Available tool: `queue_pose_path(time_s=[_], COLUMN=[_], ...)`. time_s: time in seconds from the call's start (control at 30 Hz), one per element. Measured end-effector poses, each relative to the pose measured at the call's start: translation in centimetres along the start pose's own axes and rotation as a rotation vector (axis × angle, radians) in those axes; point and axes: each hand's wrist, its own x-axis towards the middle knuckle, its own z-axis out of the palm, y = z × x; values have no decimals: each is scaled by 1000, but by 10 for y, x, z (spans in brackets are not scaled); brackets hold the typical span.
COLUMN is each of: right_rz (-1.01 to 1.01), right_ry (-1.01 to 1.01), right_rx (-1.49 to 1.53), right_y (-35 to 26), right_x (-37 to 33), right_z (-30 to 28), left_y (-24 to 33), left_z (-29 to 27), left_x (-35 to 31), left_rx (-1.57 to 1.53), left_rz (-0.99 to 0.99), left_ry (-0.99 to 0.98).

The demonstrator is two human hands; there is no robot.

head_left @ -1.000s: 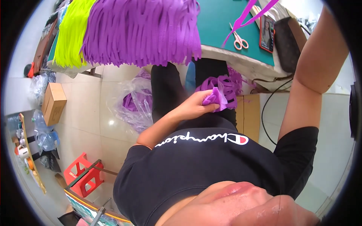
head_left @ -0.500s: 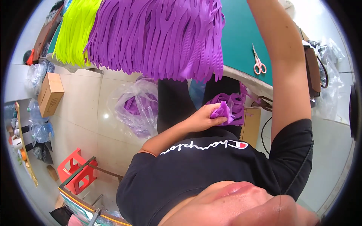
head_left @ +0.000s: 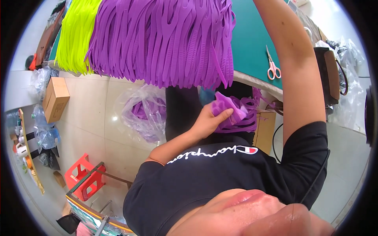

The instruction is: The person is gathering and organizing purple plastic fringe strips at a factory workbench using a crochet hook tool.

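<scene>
My left hand point(head_left: 208, 121) is closed, thumb on top, around a folded, glossy purple rubbery strap point(head_left: 229, 109) in front of my body. Below and beside it, a heap of purple straps point(head_left: 246, 126) lies on my lap. My right arm point(head_left: 301, 67) stretches over the green table, and its hand is beyond the upper edge of the picture. A thick row of purple straps point(head_left: 157, 43), many with ridged ends and split tops, hangs over the table's near edge. Lime-yellow straps point(head_left: 75, 37) hang at its left.
Pink-handled scissors point(head_left: 273, 70) lie on the green table point(head_left: 252, 37) near my right arm. A clear plastic bag point(head_left: 128, 112) of purple straps rests on the floor. Around me are a cardboard box point(head_left: 56, 100), a red stool point(head_left: 84, 177) and a dark bag point(head_left: 327, 74).
My left hand has shifted slightly forward, and the purple strap in it has turned and spread wider. The right arm stays stretched over the table.
</scene>
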Motion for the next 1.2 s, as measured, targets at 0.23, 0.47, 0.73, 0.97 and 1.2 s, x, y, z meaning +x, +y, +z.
queue_pose_path(time_s=[0.23, 0.47, 0.73, 0.97, 1.2], right_rz=[167, -37, 107, 113, 58], right_ry=[622, 239, 375, 352, 401], right_rx=[1226, 1427, 1756, 1784, 1766], right_y=[43, 16, -20, -18, -19], right_x=[-174, -384, -449, -452, -454], right_z=[-39, 19, 72, 88, 90], left_y=[8, 23, 13, 8, 8], left_z=[12, 38, 39, 38, 43], left_x=[3, 9, 14, 13, 15], left_rx=[-225, -224, -135, -40, -10], left_rz=[-6, -3, 47, 115, 127], left_ry=[130, 134, 165, 144, 206])
